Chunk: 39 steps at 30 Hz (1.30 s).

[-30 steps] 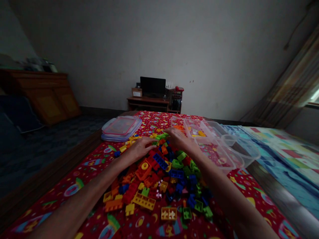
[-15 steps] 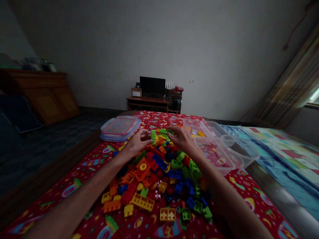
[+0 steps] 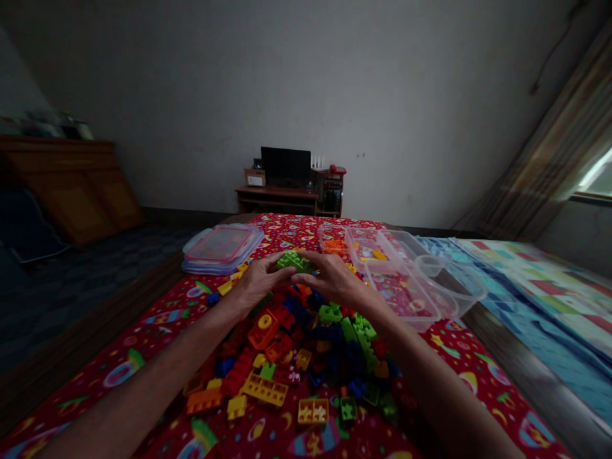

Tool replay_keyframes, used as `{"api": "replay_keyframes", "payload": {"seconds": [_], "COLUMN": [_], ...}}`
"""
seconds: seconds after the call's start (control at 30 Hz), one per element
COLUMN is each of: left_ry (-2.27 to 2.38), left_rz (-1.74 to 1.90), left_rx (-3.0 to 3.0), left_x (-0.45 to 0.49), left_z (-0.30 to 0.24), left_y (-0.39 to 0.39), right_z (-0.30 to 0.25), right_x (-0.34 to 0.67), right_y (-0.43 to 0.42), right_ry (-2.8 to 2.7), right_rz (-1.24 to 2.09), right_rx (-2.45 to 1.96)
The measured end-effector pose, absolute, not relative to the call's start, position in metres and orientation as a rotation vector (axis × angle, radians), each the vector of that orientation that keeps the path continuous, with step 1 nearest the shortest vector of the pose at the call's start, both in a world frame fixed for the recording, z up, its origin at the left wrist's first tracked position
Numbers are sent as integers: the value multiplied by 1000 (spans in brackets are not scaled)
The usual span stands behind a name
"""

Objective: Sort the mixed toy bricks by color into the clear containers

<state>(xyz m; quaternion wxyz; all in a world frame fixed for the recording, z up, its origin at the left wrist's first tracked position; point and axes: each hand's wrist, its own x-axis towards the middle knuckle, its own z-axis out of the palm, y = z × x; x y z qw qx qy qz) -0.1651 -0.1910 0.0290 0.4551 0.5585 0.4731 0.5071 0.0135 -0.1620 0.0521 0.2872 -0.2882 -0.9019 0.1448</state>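
Over the far part of a heap of plastic building bricks (image 3: 268,354), my two hands are close together around some light green building bricks (image 3: 291,259). My left hand (image 3: 259,279) grips them from the left, its thumb reaching in front. From the right, my right hand (image 3: 332,275) curls its fingers over them, thumb toward the left one. How many green bricks they hold, and whether these are joined, I cannot tell. Below the hands, the heap mixes red, orange, yellow, blue and green pieces, with a yellow brick (image 3: 313,412) at its near edge.
Stacked lids (image 3: 222,245) lie left of the heap on the red patterned cloth (image 3: 157,357). To the right stand clear plastic containers (image 3: 406,315); orange bricks (image 3: 335,245) and a yellow piece (image 3: 379,254) are in the farther ones. A monitor (image 3: 285,167) stands beyond.
My hands have come together, and the green brick in my left hand now sits with other green ones between both hands. Orange bricks now show in the far container. The view has shifted slightly.
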Motion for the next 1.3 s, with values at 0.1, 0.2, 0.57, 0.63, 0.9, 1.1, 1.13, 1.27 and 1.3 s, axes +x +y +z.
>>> {"api": "replay_keyframes", "payload": {"seconds": [0.1,0.2,0.57,0.63,0.9,1.1,1.13,1.27,1.3], "left_ry": [1198,1189,1315,1344,1379,1382,1388,1413,1420], "left_rz": [1235,1225,1263,1274,1305,1296,1295,1276,1272], "left_rx": [1413,1442,1543,1558,1590,1616,1623,1630,1633], "left_x": [-165,-166,-177,-181,-188,-190,-190,-190,-190], "left_z": [29,28,40,41,45,45,45,46,46], "left_y": [-190,-189,-192,-193,-191,-191,-191,-192,-192], "right_z": [51,50,76,86,94,79,77,77,78], "right_x": [13,13,56,80,187,213,213,200,193], "right_y": [-162,-161,-137,-120,-44,-25,-23,-28,-33], "right_ry": [-2426,-2421,-2232,-2217,-2105,-2023,-2012,-1998,-2012], "right_rz": [336,337,240,168,-43,-79,-109,-216,-225], "right_rx": [-821,-815,-995,-1093,-1907,-2124,-2114,-2015,-1953]}}
